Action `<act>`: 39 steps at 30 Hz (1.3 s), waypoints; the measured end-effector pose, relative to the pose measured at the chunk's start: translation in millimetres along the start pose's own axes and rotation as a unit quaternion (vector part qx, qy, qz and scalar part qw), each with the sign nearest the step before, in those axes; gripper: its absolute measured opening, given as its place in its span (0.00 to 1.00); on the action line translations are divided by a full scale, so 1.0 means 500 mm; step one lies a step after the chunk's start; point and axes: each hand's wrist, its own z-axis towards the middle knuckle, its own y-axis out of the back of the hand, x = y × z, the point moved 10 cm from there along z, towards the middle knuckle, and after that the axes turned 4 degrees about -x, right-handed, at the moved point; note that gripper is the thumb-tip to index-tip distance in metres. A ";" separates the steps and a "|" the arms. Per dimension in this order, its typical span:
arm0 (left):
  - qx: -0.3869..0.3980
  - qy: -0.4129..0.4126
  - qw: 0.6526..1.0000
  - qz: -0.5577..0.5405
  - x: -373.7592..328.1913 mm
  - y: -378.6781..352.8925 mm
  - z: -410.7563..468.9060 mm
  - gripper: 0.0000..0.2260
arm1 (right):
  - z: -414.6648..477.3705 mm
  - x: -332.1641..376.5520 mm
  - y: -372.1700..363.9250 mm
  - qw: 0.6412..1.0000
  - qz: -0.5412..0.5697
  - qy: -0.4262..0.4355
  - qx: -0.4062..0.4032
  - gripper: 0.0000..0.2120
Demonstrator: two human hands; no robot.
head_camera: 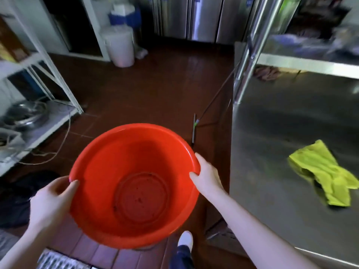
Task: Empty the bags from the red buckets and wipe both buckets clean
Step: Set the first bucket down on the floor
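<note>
I hold a red bucket [134, 183] in front of me above the floor, its mouth tilted toward me. It has no bag inside and small dark specks dot its bottom. My left hand [50, 200] grips the rim on the left side. My right hand [206, 175] grips the rim on the right side, thumb over the edge. A yellow-green cloth [322, 171] lies crumpled on the steel table [272, 133] to my right. Only one red bucket is in view.
A squeegee [194, 129] with a long handle leans against the table's corner. A white bin [120, 47] stands at the back. White shelving [48, 117] with metal bowls is on the left, a dark bag [17, 199] below it. A floor drain grate [58, 261] lies near my feet.
</note>
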 end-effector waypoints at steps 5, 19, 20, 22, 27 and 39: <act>-0.004 -0.038 0.992 -0.119 -0.150 0.139 -0.077 0.17 | -0.139 0.067 0.188 0.995 0.044 0.040 -0.075 0.27; 0.012 -0.208 0.952 -0.225 -0.579 0.137 -0.300 0.14 | -0.232 -0.047 0.653 0.963 0.125 0.035 -0.238 0.21; 0.021 -0.219 0.950 -0.221 -0.604 0.112 -0.315 0.14 | -0.225 -0.067 0.676 0.961 0.131 0.031 -0.242 0.21; 0.034 -0.232 0.949 -0.212 -0.646 0.060 -0.341 0.14 | -0.203 -0.109 0.720 0.958 0.140 0.025 -0.249 0.22; 0.011 -0.186 0.961 -0.207 -0.683 -0.079 -0.398 0.08 | -0.112 -0.207 0.786 0.969 0.128 0.032 -0.208 0.22; -0.127 -0.078 0.965 -0.215 -0.727 -0.240 -0.483 0.08 | 0.098 -0.459 0.792 0.977 0.187 0.016 -0.102 0.18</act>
